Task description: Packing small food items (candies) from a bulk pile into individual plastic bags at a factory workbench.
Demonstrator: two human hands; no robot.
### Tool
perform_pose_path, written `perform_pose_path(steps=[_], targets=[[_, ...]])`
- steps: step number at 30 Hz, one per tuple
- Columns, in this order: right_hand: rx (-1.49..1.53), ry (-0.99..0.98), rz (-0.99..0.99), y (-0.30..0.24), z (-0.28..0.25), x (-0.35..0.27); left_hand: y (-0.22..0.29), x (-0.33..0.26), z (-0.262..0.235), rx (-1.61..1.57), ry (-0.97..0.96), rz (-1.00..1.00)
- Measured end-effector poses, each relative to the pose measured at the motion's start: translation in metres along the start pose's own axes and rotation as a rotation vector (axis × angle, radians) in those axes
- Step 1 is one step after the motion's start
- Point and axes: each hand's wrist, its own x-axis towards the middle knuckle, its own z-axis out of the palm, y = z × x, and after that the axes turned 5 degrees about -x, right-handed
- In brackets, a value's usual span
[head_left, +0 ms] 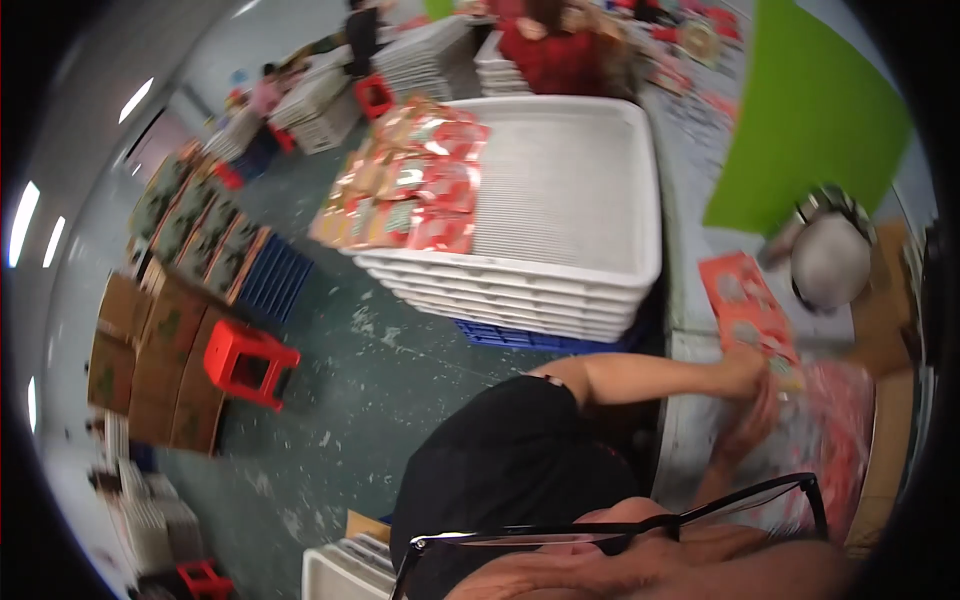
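Note:
Both my hands meet over the table at the right. My left hand [742, 372] is closed at the near end of flat red packets [745, 295] with pale printed patches, which overlap in a row. Just below it, my right hand [748, 428] lies close against the left one, its fingers smeared by motion. What the right fingers grip, if anything, cannot be made out. Beside the hands is a heap of clear plastic with red packets [840, 425]. Past the row of packets stands a rounded grey-white object [832, 262] with a metallic part.
A stack of white trays [640, 270] stands left of the table, red packets [440, 185] on its top tray. Behind the table objects rises a green panel [815, 120]. A red stool [250, 362] and cardboard boxes [150, 360] are at the left. People work farther back.

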Motion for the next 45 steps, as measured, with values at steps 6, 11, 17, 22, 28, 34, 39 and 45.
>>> perform_pose_path(steps=[6, 11, 17, 22, 28, 34, 39, 45], targets=[[-0.025, -0.031, 0.038, -0.027, 0.004, -0.036, -0.005, -0.048, -0.054, -0.79, -0.069, -0.506], [0.163, -0.229, 0.125, -0.055, -0.037, -0.012, 0.016, -0.07, -0.054, -0.409, -0.099, -0.184], [0.774, -0.943, 0.522, -0.054, -0.05, -0.013, 0.063, -0.09, -0.063, -0.383, -0.164, 0.058], [0.756, -0.752, 0.35, -0.071, -0.046, -0.014, 0.067, -0.095, -0.097, -0.315, -0.371, -0.041], [0.779, -0.853, 0.141, -0.086, -0.061, -0.011, 0.04, -0.081, -0.128, -0.538, -1.211, 0.025], [0.713, -0.699, 0.102, -0.081, -0.076, -0.034, 0.004, -0.025, -0.098, -0.132, -0.708, 0.295], [0.662, -0.582, 0.134, -0.087, -0.078, -0.032, -0.055, 0.03, -0.034, 0.414, -0.253, 0.363], [0.787, -0.785, 0.426, -0.081, -0.096, -0.055, -0.1, 0.085, -0.051, 0.265, -0.455, 0.318]])
